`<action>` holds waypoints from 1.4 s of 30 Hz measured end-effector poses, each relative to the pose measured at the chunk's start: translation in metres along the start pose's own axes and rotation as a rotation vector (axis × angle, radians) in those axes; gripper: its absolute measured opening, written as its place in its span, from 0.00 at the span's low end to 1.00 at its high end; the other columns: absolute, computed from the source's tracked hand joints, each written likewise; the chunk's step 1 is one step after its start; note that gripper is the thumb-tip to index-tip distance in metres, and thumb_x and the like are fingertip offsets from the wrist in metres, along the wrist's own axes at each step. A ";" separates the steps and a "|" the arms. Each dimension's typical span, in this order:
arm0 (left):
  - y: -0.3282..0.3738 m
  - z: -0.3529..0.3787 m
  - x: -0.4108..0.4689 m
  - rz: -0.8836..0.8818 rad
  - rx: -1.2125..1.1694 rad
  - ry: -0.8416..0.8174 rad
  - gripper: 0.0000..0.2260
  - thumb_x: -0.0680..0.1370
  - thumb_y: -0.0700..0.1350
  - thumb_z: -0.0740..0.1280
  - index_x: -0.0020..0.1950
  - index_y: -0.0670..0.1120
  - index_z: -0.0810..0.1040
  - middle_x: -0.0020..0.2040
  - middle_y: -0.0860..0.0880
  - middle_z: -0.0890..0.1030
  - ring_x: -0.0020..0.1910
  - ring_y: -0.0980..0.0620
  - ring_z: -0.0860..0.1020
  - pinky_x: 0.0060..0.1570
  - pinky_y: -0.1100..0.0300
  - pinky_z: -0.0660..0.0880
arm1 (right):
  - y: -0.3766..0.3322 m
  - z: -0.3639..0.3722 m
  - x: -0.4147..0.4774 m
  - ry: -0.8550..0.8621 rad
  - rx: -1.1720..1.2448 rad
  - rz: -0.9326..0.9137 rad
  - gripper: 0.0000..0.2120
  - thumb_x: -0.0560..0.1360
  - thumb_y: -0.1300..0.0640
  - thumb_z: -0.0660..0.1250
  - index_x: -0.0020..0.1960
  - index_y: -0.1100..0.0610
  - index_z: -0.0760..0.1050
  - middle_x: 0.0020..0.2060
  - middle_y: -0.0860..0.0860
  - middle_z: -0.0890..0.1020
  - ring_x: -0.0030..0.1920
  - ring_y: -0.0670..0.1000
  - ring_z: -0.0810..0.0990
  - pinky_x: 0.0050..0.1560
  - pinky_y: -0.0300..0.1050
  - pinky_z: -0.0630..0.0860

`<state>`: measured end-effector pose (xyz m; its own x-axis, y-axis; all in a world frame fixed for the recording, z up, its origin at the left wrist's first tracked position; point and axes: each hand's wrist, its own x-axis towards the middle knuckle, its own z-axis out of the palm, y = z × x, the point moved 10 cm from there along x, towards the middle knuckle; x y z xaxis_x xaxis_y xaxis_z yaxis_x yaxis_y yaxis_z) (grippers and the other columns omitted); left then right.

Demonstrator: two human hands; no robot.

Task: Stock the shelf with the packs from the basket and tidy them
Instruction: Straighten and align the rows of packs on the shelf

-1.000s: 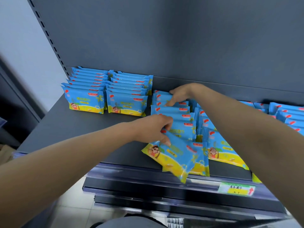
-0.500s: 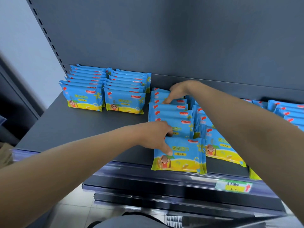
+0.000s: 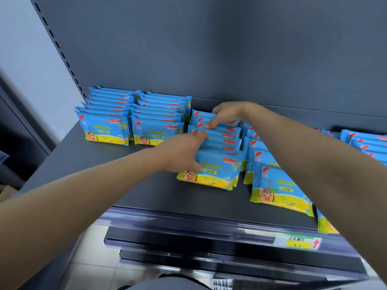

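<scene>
Upper-left rows of glossy blue-and-yellow plastic packs (image 3: 104,128) look tidy on grey metal shelf (image 3: 88,164). Left grip (image 3: 182,155) and right grip (image 3: 226,115) squeeze centre row (image 3: 222,143) ends; lower-right packs (image 3: 278,185) skewed, basket unseen.

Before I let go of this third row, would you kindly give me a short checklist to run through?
1. Left hand grip on the front of the third row: ok, thumb on the front pack, fingers over the top.
2. Right hand on the row's back packs: ok.
3. Third row's front level with the left rows: not ok, it sits nearer the shelf edge.
4. Fourth row tidy: not ok, its front pack lies further forward and slanted.
5. Basket emptied: cannot tell, it is out of view.
</scene>
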<state>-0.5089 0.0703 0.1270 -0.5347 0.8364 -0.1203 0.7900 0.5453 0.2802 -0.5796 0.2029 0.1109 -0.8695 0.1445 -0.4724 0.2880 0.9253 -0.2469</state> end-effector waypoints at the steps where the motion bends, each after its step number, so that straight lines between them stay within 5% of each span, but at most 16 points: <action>1: -0.002 -0.003 0.002 0.012 0.046 0.040 0.35 0.71 0.50 0.70 0.73 0.47 0.57 0.63 0.47 0.72 0.55 0.48 0.73 0.56 0.54 0.73 | 0.000 -0.002 -0.002 0.003 0.033 -0.002 0.25 0.71 0.39 0.67 0.59 0.56 0.74 0.56 0.49 0.77 0.55 0.51 0.75 0.56 0.50 0.73; 4: -0.007 -0.004 0.009 0.023 0.210 0.102 0.35 0.73 0.54 0.67 0.75 0.46 0.55 0.66 0.46 0.67 0.62 0.46 0.70 0.63 0.52 0.69 | 0.000 -0.015 -0.005 0.052 0.130 -0.027 0.23 0.73 0.41 0.66 0.61 0.54 0.75 0.56 0.47 0.76 0.58 0.51 0.75 0.61 0.51 0.72; 10: -0.007 -0.020 0.021 0.006 0.380 0.321 0.28 0.68 0.55 0.67 0.65 0.44 0.67 0.65 0.44 0.66 0.64 0.43 0.64 0.63 0.51 0.63 | -0.001 -0.040 -0.014 0.258 0.265 -0.093 0.13 0.77 0.54 0.62 0.60 0.55 0.77 0.58 0.50 0.79 0.55 0.48 0.76 0.56 0.41 0.70; 13: -0.009 -0.016 0.034 0.007 0.398 0.257 0.31 0.67 0.56 0.68 0.65 0.43 0.64 0.73 0.42 0.58 0.73 0.42 0.57 0.72 0.49 0.54 | 0.003 -0.032 -0.015 0.209 0.269 -0.082 0.15 0.79 0.55 0.59 0.64 0.53 0.75 0.61 0.49 0.78 0.60 0.49 0.75 0.63 0.42 0.70; 15: -0.010 -0.015 0.041 0.001 0.378 0.234 0.31 0.66 0.57 0.68 0.64 0.43 0.64 0.69 0.43 0.64 0.70 0.44 0.62 0.72 0.49 0.56 | 0.007 -0.034 -0.015 0.254 0.333 -0.058 0.15 0.80 0.57 0.58 0.65 0.55 0.74 0.63 0.51 0.77 0.62 0.50 0.75 0.65 0.43 0.70; 19: -0.011 -0.017 0.049 -0.002 0.408 0.265 0.30 0.68 0.58 0.66 0.63 0.43 0.64 0.62 0.44 0.69 0.62 0.44 0.67 0.70 0.49 0.59 | 0.024 -0.044 -0.017 0.447 0.605 0.015 0.16 0.79 0.64 0.56 0.64 0.65 0.73 0.63 0.60 0.76 0.62 0.58 0.75 0.58 0.43 0.74; 22: -0.012 -0.016 0.052 0.011 0.427 0.292 0.32 0.70 0.57 0.65 0.67 0.43 0.61 0.66 0.44 0.67 0.67 0.43 0.64 0.72 0.48 0.55 | 0.044 -0.046 -0.016 0.566 0.757 0.114 0.15 0.79 0.63 0.56 0.62 0.61 0.74 0.64 0.59 0.75 0.52 0.52 0.73 0.38 0.29 0.70; 25: -0.015 -0.011 0.057 0.019 0.469 0.241 0.40 0.69 0.59 0.67 0.74 0.45 0.53 0.71 0.43 0.62 0.72 0.43 0.59 0.74 0.47 0.49 | 0.057 -0.045 -0.021 0.633 0.613 0.253 0.08 0.77 0.66 0.58 0.41 0.60 0.72 0.60 0.58 0.78 0.58 0.55 0.77 0.47 0.39 0.74; 27: -0.017 -0.010 0.058 0.024 0.517 0.213 0.43 0.69 0.60 0.68 0.75 0.45 0.50 0.72 0.42 0.59 0.73 0.42 0.57 0.74 0.46 0.47 | 0.051 -0.038 -0.030 0.618 0.394 0.320 0.02 0.73 0.66 0.65 0.45 0.61 0.75 0.57 0.55 0.80 0.59 0.54 0.78 0.56 0.42 0.73; 29: -0.019 -0.012 0.059 0.026 0.533 0.222 0.42 0.70 0.60 0.67 0.76 0.45 0.50 0.73 0.42 0.58 0.74 0.42 0.56 0.75 0.46 0.46 | 0.052 -0.037 -0.018 0.616 0.346 0.261 0.11 0.72 0.63 0.68 0.54 0.59 0.75 0.54 0.51 0.79 0.58 0.52 0.78 0.58 0.40 0.72; 31: -0.021 -0.013 0.060 0.012 0.519 0.227 0.41 0.71 0.59 0.67 0.76 0.45 0.49 0.74 0.41 0.57 0.74 0.42 0.55 0.75 0.46 0.46 | 0.063 -0.035 -0.020 0.660 0.578 0.316 0.03 0.75 0.61 0.64 0.48 0.55 0.71 0.42 0.47 0.74 0.50 0.48 0.77 0.50 0.34 0.73; 33: -0.024 -0.012 0.062 -0.008 0.497 0.192 0.42 0.72 0.60 0.66 0.76 0.46 0.47 0.76 0.41 0.54 0.76 0.42 0.52 0.75 0.46 0.45 | 0.067 -0.021 -0.010 0.603 1.179 0.301 0.10 0.78 0.60 0.56 0.39 0.52 0.64 0.35 0.46 0.67 0.37 0.45 0.72 0.32 0.30 0.73; 34: -0.026 -0.011 0.063 -0.016 0.481 0.159 0.43 0.72 0.61 0.66 0.77 0.46 0.46 0.76 0.41 0.52 0.76 0.41 0.50 0.75 0.45 0.44 | 0.068 -0.022 -0.013 0.612 1.199 0.293 0.13 0.79 0.61 0.53 0.36 0.51 0.62 0.34 0.46 0.67 0.34 0.44 0.69 0.29 0.33 0.72; 39: -0.032 -0.015 0.065 -0.046 0.417 0.096 0.42 0.73 0.64 0.61 0.77 0.47 0.43 0.78 0.42 0.46 0.77 0.41 0.45 0.74 0.44 0.38 | 0.062 -0.005 -0.012 0.498 1.529 0.290 0.11 0.77 0.66 0.50 0.41 0.60 0.69 0.39 0.57 0.76 0.44 0.57 0.78 0.54 0.56 0.77; 42: -0.035 -0.012 0.064 -0.049 0.410 0.089 0.43 0.73 0.65 0.60 0.77 0.45 0.43 0.78 0.42 0.46 0.77 0.42 0.45 0.75 0.45 0.38 | 0.059 -0.001 -0.019 0.476 1.601 0.299 0.10 0.77 0.65 0.51 0.43 0.62 0.70 0.40 0.58 0.77 0.42 0.58 0.79 0.47 0.54 0.79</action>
<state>-0.5746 0.1043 0.1207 -0.5840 0.8109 -0.0366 0.8076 0.5758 -0.1277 -0.5471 0.2551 0.1065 -0.6627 0.5959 -0.4535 0.2800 -0.3645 -0.8881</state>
